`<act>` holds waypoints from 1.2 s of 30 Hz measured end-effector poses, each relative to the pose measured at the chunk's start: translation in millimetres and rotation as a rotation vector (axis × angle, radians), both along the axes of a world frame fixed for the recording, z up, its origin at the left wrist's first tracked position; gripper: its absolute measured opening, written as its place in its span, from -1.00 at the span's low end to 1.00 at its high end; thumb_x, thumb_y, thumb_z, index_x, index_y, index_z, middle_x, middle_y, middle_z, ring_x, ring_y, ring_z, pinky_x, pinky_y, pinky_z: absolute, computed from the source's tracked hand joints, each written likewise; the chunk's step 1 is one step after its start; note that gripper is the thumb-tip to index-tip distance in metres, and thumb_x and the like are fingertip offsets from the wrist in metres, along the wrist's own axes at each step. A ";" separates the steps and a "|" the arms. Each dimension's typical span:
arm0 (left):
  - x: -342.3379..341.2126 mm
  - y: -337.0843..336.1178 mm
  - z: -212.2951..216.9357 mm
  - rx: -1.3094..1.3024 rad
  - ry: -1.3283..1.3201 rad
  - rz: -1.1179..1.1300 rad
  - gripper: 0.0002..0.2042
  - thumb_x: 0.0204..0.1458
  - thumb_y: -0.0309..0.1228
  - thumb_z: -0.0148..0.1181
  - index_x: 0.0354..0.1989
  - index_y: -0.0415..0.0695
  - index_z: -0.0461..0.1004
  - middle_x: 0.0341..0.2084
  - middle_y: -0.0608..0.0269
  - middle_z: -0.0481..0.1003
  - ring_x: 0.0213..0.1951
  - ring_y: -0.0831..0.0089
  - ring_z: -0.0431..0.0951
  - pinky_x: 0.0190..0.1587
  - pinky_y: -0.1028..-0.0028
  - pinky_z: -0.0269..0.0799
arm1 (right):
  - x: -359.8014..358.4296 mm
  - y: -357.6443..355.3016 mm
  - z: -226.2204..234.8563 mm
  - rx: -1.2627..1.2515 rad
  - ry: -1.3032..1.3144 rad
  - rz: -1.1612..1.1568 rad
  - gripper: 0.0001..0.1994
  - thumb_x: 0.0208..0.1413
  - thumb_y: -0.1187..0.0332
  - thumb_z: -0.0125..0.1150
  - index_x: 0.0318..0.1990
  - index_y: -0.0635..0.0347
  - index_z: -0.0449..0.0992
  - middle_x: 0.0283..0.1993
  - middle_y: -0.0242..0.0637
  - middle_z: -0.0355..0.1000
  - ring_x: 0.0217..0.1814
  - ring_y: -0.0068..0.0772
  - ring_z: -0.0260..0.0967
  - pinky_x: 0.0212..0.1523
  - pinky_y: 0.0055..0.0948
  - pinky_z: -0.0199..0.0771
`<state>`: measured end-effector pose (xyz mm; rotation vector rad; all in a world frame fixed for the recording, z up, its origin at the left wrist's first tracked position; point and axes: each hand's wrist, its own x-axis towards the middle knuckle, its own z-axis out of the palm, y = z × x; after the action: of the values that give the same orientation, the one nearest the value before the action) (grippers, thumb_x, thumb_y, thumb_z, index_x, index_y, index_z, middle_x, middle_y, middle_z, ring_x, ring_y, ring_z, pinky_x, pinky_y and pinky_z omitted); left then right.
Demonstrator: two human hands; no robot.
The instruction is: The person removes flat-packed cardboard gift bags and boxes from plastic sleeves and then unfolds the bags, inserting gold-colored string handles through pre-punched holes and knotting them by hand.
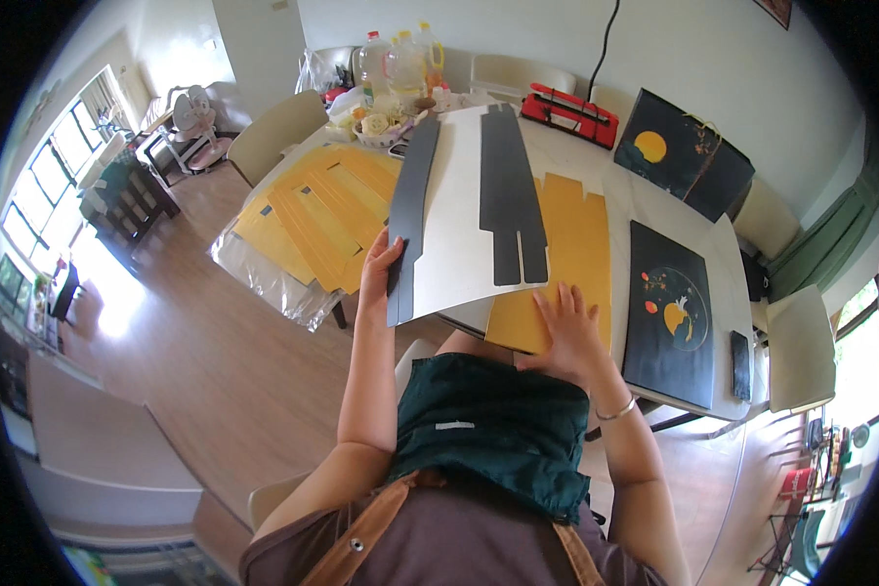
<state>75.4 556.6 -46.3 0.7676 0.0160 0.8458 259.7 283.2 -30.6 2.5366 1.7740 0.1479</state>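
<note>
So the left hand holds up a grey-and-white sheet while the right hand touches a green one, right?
Not quite: the head view shows the right hand touching a yellow sheet. The left hand does hold up the grey-and-white sheet.

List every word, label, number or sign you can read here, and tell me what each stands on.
No words or numbers are legible.
White tag on the dark green cloth at the waist: too small to read.
Pale marks on the red container at far right: too blurred to read.
Bottles at the back: any label text is too small.
Grey-and-white sheet in the left hand: no writing visible.
</note>
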 end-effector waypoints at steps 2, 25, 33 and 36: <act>3.1 3.0 -0.6 -0.061 -0.073 -0.069 -0.67 0.11 -0.47 0.13 0.04 -0.28 0.36 -0.17 0.06 0.54 -0.22 0.33 0.61 -0.16 0.43 0.59 | -13.9 -17.4 -6.0 0.042 -0.050 0.032 0.11 -0.35 -0.50 0.17 0.37 -0.06 0.08 0.40 0.20 -0.13 0.43 0.33 -0.18 0.13 0.53 -0.01; -31.4 13.2 22.5 -0.056 -0.350 -0.124 -0.69 0.13 -0.47 0.07 0.02 -0.35 0.41 -0.07 -0.02 0.50 -0.05 0.21 0.55 0.05 0.32 0.47 | 57.7 -50.2 56.6 1.136 0.032 -0.272 -0.77 0.15 0.52 0.04 -0.04 0.19 0.49 -0.31 -0.03 0.48 -0.36 -0.14 0.49 -0.39 -0.34 0.46; -36.4 0.6 42.4 -0.029 -0.123 -0.012 -0.55 0.07 -0.51 0.14 0.17 -0.26 0.27 -0.13 0.00 0.53 -0.24 0.31 0.64 -0.20 0.40 0.63 | -12.3 28.3 -29.5 0.381 -0.478 -0.065 -0.57 0.03 0.39 0.11 0.12 -0.02 0.36 0.01 -0.09 0.39 -0.10 -0.02 0.45 -0.34 -0.22 0.54; -44.7 -5.0 49.4 0.140 0.130 0.146 -0.59 0.14 -0.53 0.06 0.19 -0.25 0.27 -0.10 0.13 0.52 -0.17 0.43 0.59 -0.13 0.49 0.54 | -12.4 31.6 -36.6 0.338 -0.422 -0.126 -0.58 0.06 0.35 0.13 0.13 -0.01 0.36 0.04 -0.03 0.38 -0.01 0.10 0.42 -0.32 -0.14 0.56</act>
<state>30.7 551.7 3.1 0.9611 0.1310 0.9410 247.3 314.8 -67.2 2.5549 1.5243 0.9715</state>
